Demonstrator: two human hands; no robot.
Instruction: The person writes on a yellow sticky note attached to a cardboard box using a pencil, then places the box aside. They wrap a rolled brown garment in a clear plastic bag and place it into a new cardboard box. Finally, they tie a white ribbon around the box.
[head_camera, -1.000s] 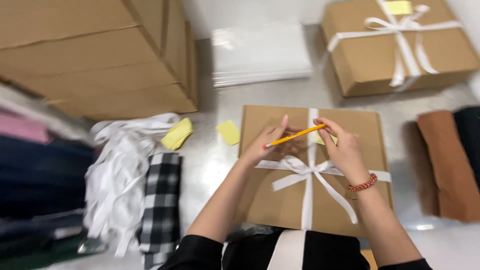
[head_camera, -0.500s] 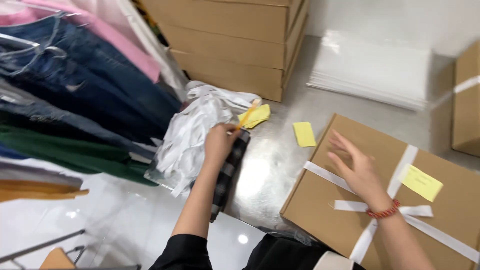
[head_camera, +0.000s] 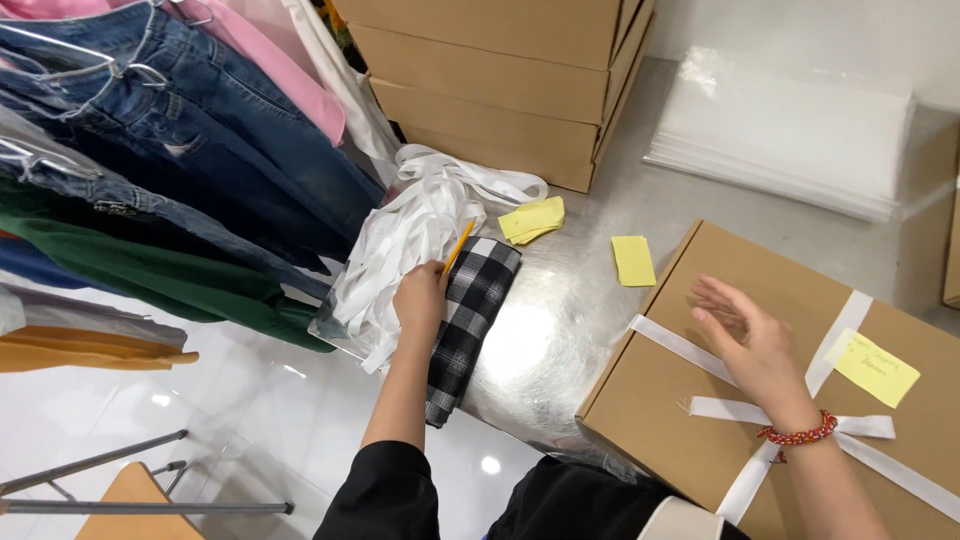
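While the left hand (head_camera: 420, 298) is gripping a yellow pencil (head_camera: 458, 246), it is resting on the checked cloth (head_camera: 470, 320), with the white ribbon pile (head_camera: 405, 235) at its ten o'clock. The pencil is pointing toward one o'clock. The right hand (head_camera: 752, 345) is lying open and flat, holding nothing, on the brown box (head_camera: 700, 440), with a yellow note (head_camera: 872, 367) at its three o'clock.
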